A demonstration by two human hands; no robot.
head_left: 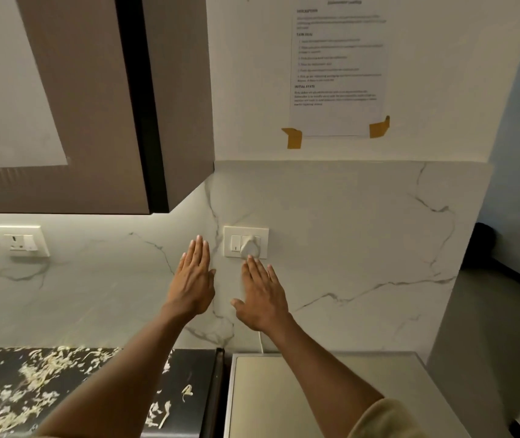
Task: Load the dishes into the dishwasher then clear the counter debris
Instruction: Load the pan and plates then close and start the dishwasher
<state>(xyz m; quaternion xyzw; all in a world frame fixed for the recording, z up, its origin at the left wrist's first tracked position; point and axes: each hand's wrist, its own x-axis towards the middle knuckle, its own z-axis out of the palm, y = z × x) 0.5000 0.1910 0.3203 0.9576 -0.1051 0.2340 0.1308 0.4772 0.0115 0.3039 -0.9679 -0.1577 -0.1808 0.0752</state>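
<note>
Both hands are up in front of the marble wall, palms facing away, fingers stretched flat and close together, so each grip is wide open and holding nothing. The left hand (pixel 193 281) sits just left of the switch plate (pixel 246 246), fingertips about level with it. The right hand (pixel 261 297) is directly below the plate, fingertips just under the white plug (pixel 250 247) pushed into it; can't tell if they actually touch it. A thin white cord (pixel 261 341) drops down from behind the right wrist.

Down and left of the switch plate is the dark tabletop (pixel 189 368), covered in pale shredded debris (pixel 31 384), mostly on its left part. Below and right of the plate is a flat pale appliance top (pixel 315 393); no dishes in view. Far left of the plate there's a second socket (pixel 22 240) under a brown wall cabinet (pixel 94 105).

Above the plate, a printed sheet (pixel 339 67) is taped up with 2 brown tape pieces. Only the "INITIAL STATE" heading reads clearly; the rest is too blurry.
</note>
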